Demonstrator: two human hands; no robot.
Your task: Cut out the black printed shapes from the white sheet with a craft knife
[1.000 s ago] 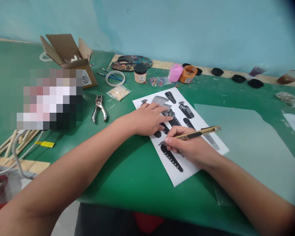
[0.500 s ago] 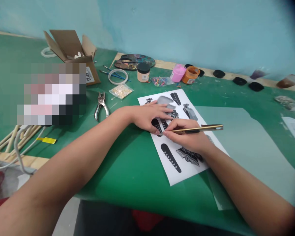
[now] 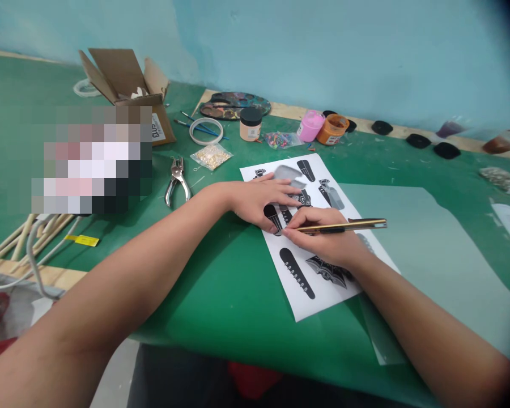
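My left hand [image 3: 259,201] lies flat with spread fingers on a white sheet [image 3: 300,303] printed with black and grey designs, pressing it to the table. A slim gold-and-black utility knife [image 3: 344,225] is pinched in my right hand [image 3: 323,232], its tip low over the sheet beside my left thumb. The tip itself is hidden by my fingers. Below the hands show a long black tapered shape [image 3: 296,273] and a bat-wing shape [image 3: 328,271], both printed on the sheet. A greyish translucent piece [image 3: 288,175] lies partly under my left fingers.
A large translucent sheet [image 3: 425,249] lies right, partly under my right forearm. Behind are a hole punch [image 3: 177,182], a bead packet [image 3: 211,156], a tape roll [image 3: 206,131], paint jars [image 3: 250,126], a palette [image 3: 235,106] and a cardboard box [image 3: 130,85].
Both hands keep nearly the same pose on the sheet. The whole view has shifted slightly; the knife shows only a very small movement.
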